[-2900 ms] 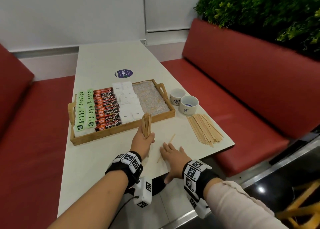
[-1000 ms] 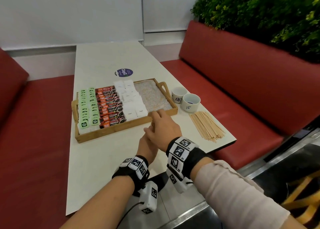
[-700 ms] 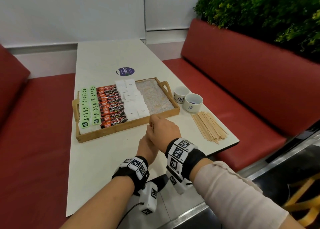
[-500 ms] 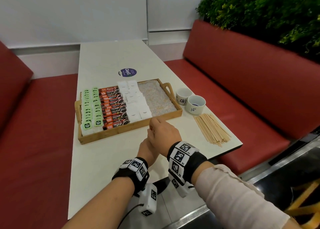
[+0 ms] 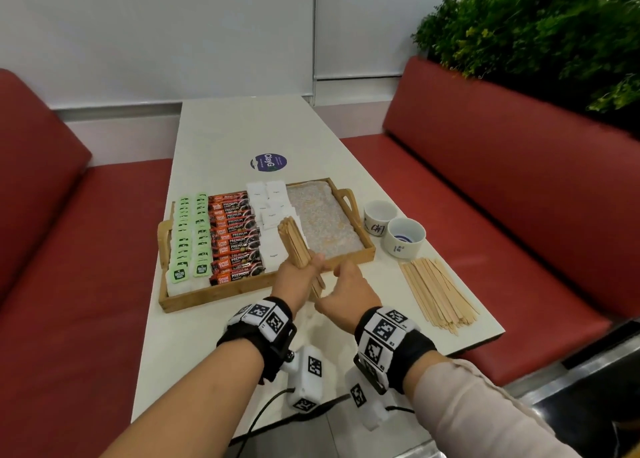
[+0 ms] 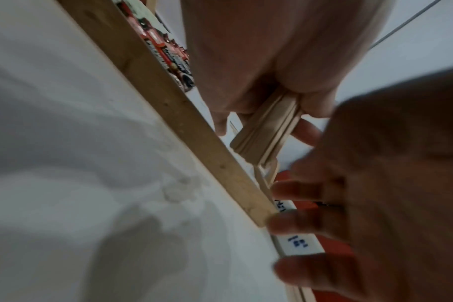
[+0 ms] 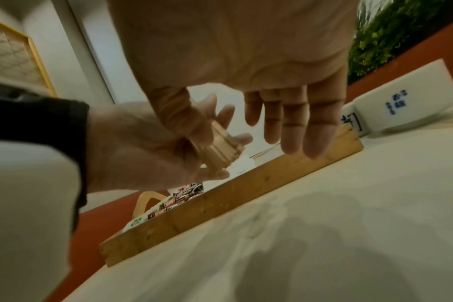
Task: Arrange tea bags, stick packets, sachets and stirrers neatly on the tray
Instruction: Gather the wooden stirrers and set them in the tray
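Observation:
The wooden tray point(image 5: 242, 289) holds rows of green tea bags point(image 5: 190, 236), red-and-black stick packets point(image 5: 235, 236) and white sachets point(image 5: 273, 212); its patterned right section point(image 5: 322, 218) is bare. My left hand point(image 5: 298, 277) grips a bundle of wooden stirrers point(image 5: 294, 246), tilted up over the tray's front rim. The left wrist view shows the bundle's lower end point(image 6: 266, 130) sticking out below the curled fingers. My right hand point(image 5: 346, 288) hovers just right of the bundle. Its fingers point(image 7: 285, 122) are straight and hold nothing.
A loose pile of stirrers point(image 5: 438, 295) lies on the white table near its right front corner. Two white cups point(image 5: 379, 215) point(image 5: 405, 236) stand beside the tray's right handle. Red benches flank the table and a plant stands at the back right.
My right hand, which covered the top of the bundle, has come off it to the right. The bundle now shows, tilted over the tray's front rim.

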{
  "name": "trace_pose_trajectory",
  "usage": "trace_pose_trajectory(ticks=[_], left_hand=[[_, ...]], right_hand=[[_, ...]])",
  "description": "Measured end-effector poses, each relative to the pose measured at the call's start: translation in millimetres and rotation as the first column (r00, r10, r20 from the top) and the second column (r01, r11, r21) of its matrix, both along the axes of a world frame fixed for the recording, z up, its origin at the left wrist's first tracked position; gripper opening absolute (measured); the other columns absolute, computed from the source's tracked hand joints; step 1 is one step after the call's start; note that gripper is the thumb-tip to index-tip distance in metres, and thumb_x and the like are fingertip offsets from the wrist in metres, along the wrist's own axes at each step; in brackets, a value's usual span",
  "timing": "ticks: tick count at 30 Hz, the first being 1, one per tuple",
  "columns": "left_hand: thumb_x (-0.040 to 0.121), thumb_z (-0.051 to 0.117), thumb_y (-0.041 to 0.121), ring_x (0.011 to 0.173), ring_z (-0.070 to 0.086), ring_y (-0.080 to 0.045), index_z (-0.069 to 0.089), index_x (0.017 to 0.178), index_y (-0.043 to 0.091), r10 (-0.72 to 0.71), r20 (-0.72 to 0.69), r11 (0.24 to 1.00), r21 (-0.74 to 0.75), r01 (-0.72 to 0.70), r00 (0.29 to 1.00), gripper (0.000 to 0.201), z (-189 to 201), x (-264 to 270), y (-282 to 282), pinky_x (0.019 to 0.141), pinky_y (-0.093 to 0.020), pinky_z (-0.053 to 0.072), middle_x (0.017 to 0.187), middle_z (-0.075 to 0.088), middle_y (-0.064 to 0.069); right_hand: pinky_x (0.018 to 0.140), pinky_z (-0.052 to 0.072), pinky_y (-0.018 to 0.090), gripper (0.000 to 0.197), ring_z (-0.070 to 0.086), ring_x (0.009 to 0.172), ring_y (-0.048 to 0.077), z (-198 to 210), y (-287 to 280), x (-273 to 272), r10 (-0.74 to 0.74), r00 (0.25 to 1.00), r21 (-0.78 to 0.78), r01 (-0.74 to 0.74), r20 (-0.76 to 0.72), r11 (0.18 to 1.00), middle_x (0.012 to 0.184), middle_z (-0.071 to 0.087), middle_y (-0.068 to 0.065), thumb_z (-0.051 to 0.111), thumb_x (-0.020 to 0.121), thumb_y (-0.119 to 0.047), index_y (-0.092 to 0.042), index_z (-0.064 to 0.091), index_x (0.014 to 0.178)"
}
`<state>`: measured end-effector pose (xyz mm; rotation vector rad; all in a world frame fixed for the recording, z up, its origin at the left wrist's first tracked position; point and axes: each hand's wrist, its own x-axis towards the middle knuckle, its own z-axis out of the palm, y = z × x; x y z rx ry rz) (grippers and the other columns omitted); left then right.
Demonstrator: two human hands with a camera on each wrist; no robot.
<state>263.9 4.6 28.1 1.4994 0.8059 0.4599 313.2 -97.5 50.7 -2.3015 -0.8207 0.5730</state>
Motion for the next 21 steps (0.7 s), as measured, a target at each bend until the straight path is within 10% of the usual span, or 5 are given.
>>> trace_pose_trajectory(ticks=[3,8,16,21], left_hand=[[0.094,0.056,0.03,0.091,0.067,-0.017,0.07,0.091,0.01,-0.015,0.029,0.999,-0.046,0.016,0.999,0.025,11.2,21.6,-0.2,0.083,-0.031,0.049,0.094,0.073,-0.003],[0.096,0.053,0.03,0.09,0.063,-0.01,0.073,0.098,0.008,-0.039,0.057,0.985,-0.165,0.048,0.998,0.03,29.2,53.3,0.8,0.089,-0.033,0.049,0.094,0.069,0.009],[0.072,0.07,0.051,0.102,0.065,-0.026,0.065,0.116,0.006,-0.001,-0.102,0.977,-0.213,-0.021,0.995,0.063,31.7,81.0,29.3,0.098,-0.044,0.049,0.108,0.07,-0.008],[0.055,0.072,0.059,0.1,0.065,-0.027,0.059,0.121,0.001,-0.065,-0.234,0.986,-0.162,0.027,0.97,0.089,33.7,95.6,57.0,0.093,-0.043,0.052,0.11,0.068,-0.014]], right_hand=[[0.083,0.051,0.033,0.078,0.058,0.102,0.02,-1.0,12.6,16.7,0.055,0.991,-0.035,-0.06,-0.118,0.998,0.117,0.055,0.004,0.07,0.065,-0.025,-0.017,0.034,0.133],[0.074,0.05,0.029,0.045,0.064,0.094,0.024,4.5,34.7,49.4,0.047,0.999,-0.027,-0.047,-0.018,0.999,0.105,0.066,0.007,0.062,0.085,-0.028,-0.011,0.049,0.124],[0.088,0.051,0.037,0.066,0.063,0.104,0.027,14.8,51.6,72.7,0.077,0.995,-0.049,-0.074,0.063,0.996,0.115,0.064,0.012,0.053,0.09,-0.027,-0.008,0.022,0.145],[0.083,0.047,0.032,0.053,0.06,0.107,0.027,14.6,72.9,85.4,0.095,0.995,-0.071,-0.095,0.003,0.993,0.118,0.061,0.012,0.05,0.093,-0.027,-0.004,0.033,0.138]])
